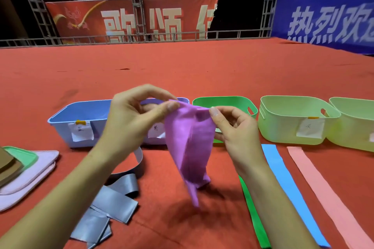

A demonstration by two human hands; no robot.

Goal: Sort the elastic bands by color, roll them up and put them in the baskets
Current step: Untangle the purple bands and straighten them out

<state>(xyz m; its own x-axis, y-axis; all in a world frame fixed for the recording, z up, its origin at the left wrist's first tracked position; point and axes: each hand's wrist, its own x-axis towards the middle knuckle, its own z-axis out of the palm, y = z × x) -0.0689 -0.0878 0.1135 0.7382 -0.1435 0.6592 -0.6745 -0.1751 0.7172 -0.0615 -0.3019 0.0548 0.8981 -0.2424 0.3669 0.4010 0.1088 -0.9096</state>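
Hands (129, 119) (234, 127) pinch soft, crumpled purple band (188, 143) aloft.

far beyond the hands, the red banner (125, 20) reads "歌颂", the blue banner (327, 20) "热烈欢"; handwriting on the basket labels (308, 127) is illegible.

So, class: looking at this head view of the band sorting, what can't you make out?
- Basket labels: writing too small to read.
- Green basket: inside hidden by purple band and right hand.
- Far-right basket: cut off by the edge.
- Purple basket: mostly behind left hand.
- Green band: partly under the right forearm.
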